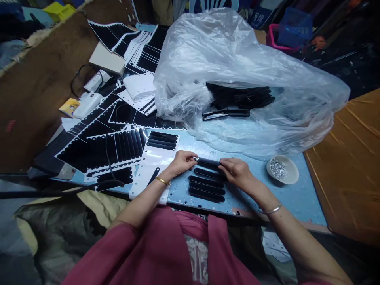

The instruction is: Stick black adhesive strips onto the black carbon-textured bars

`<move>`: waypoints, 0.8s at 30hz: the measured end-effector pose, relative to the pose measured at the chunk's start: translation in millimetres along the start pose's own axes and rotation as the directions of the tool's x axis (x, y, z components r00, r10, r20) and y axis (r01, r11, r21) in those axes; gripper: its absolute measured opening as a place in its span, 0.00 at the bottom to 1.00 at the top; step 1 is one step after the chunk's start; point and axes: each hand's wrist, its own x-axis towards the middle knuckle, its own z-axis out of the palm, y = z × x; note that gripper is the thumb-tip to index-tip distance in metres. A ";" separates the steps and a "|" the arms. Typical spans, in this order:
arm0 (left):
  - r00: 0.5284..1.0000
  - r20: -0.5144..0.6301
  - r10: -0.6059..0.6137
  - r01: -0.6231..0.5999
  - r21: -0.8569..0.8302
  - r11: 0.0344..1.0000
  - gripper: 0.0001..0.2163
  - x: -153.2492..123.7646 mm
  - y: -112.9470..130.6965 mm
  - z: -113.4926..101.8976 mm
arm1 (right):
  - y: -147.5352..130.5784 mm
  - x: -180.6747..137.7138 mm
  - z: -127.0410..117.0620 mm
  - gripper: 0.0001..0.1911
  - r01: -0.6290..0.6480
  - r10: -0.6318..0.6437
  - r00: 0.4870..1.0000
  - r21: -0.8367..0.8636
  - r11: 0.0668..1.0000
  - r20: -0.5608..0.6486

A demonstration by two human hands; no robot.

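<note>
Both hands meet over a black strip that lies crosswise on the blue table, close to its near edge and about midway along it. The left hand pinches the strip's left end between thumb and fingertips, where a small shiny bit shows; the right hand closes its fingers over the strip's right end, so the strip spans the gap between the two hands. Just below it, toward the near edge, a row of black strips lies flat and parallel, one under the other, partly beneath the right hand's fingers. Left of the left hand, touching the wrist, sits a white backing sheet with a few more black strips still at its top. Farther left, black die-cut sheets overlap toward the table's left edge, a dark cable running across them. Near the right edge, well apart from the right hand, stands a small white bowl of shiny metal pieces. A large clear plastic bag fills the far side of the table, black pieces showing through it.
</note>
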 end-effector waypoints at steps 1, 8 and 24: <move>1.000 0.009 -0.004 0.004 -0.018 1.000 0.11 0.3 -0.5 0.5 | -0.4 -0.3 0.9 0.12 0.002 -0.002 1.000 -0.002 1.000 0.000; 0.999 0.001 -0.051 0.051 -0.051 0.997 0.09 1.1 4.1 2.6 | -5.5 2.2 4.1 0.12 -0.007 0.007 1.000 -0.036 0.999 0.018; 0.991 -0.016 -0.136 0.135 -0.060 0.989 0.10 -1.1 12.2 4.7 | -7.7 5.6 7.9 0.12 -0.023 0.029 0.996 -0.074 0.997 0.087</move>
